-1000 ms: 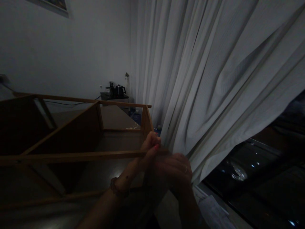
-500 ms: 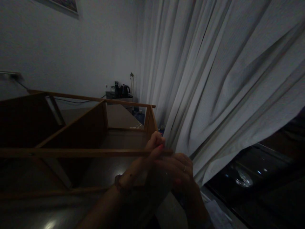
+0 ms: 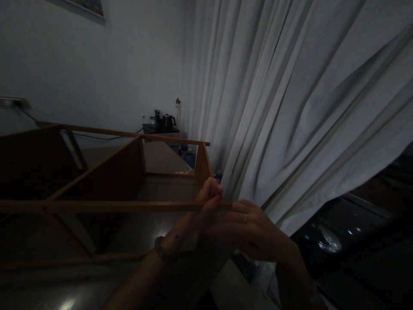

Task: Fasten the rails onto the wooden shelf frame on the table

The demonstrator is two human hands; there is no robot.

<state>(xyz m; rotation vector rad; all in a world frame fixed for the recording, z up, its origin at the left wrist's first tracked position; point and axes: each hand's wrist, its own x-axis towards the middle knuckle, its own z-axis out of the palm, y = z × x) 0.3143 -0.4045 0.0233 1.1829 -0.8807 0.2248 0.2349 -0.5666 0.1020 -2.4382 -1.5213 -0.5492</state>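
A wooden shelf frame (image 3: 129,206) with brown rails and dark panels stretches across the left and middle of the view, lying on its side. My left hand (image 3: 208,200) is closed around its near right corner, thumb along the front rail and fingers curled over the end. Beside it, my right hand (image 3: 254,228) has its fingers stretched out to the left, at and below the rail's end. Those fingertips are smeared and dark, so their exact contact is unclear.
Long white curtains (image 3: 274,107) hang close on the right. Behind the frame stand a black kettle (image 3: 168,122) and a small cabinet (image 3: 161,134) against the wall. A dark glossy surface (image 3: 348,241) shows at lower right, with papers (image 3: 266,277) low beside it.
My right hand has shifted a little right and turned, its fingers now lying flatter along the rail's end. My left hand and the frame stay in place.
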